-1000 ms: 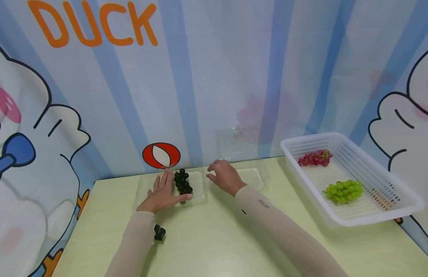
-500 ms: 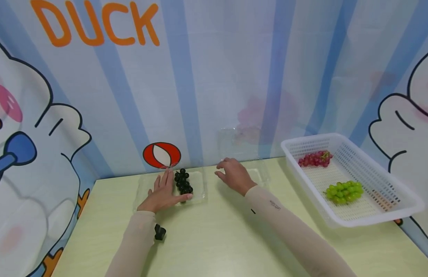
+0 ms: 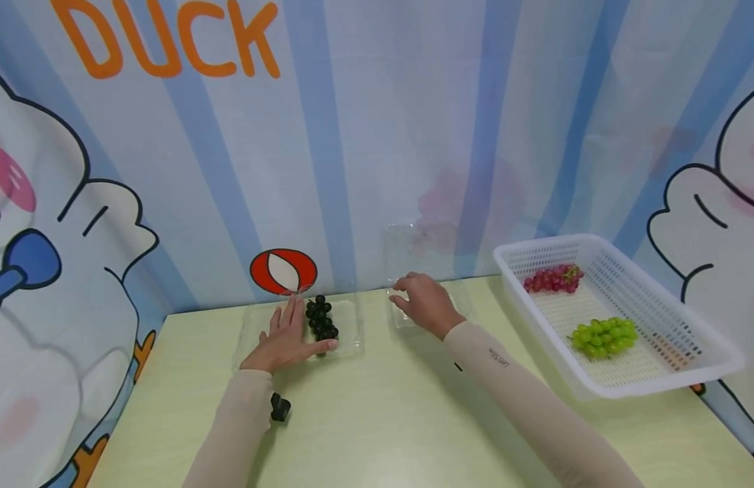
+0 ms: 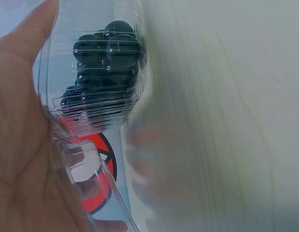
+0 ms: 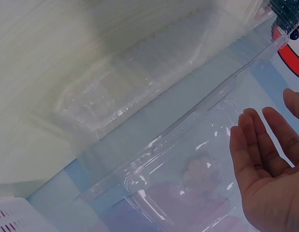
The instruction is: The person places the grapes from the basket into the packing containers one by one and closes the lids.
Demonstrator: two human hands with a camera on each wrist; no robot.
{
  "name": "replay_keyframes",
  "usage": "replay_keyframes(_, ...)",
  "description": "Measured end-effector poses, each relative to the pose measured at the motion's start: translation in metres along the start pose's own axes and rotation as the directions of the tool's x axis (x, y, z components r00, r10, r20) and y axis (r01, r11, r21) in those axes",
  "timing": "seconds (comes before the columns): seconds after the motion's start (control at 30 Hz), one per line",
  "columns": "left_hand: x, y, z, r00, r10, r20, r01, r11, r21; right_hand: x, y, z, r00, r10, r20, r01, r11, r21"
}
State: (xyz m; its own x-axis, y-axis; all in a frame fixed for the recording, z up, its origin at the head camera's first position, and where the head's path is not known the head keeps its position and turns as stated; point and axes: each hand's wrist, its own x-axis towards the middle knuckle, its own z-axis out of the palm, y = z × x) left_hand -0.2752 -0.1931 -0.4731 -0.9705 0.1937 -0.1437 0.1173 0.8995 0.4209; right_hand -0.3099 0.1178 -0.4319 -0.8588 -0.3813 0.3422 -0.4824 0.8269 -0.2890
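My left hand (image 3: pixel 282 346) lies with straight, spread fingers against a clear plastic clamshell box (image 3: pixel 351 322) at the back left of the table. A bunch of black grapes (image 3: pixel 321 320) is inside its right-hand part, beside my thumb; the left wrist view shows the grapes (image 4: pixel 108 63) through the ribbed wall. My right hand (image 3: pixel 427 303), fingers bent and holding nothing, is over a second clear clamshell box (image 3: pixel 407 320) further right. In the right wrist view that box's lid (image 5: pixel 188 169) stands raised, near my fingertips, and no fruit shows in its base (image 5: pixel 135 92).
A white perforated basket (image 3: pixel 712 369) stands on the right, with red grapes (image 3: pixel 554 278) at its back and green grapes (image 3: pixel 604 337) nearer the front. Behind the table (image 3: pixel 352 434) hangs a striped cartoon curtain (image 3: pixel 401 135). A small black block (image 3: pixel 281 409) sits at my left wrist.
My right hand has moved right, from the gap between the two boxes to over the second box. My left hand and the black grapes stay where they were.
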Motion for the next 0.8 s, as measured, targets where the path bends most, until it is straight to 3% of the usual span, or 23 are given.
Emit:
replay_keyframes(0.37,-0.002,0.002,-0.002,1.000,0.009,-0.005,-0.009,1.000,-0.001,-0.004,0.013,-0.012,0.999,0.033,0.002,-0.033,0.998,-0.049)
replay_keyframes(0.8,-0.003,0.002,-0.001,1.000,0.005,-0.003,-0.006,1.000,-0.011,-0.011,0.025,-0.026,0.974,0.226,0.028,-0.216,0.956,-0.200)
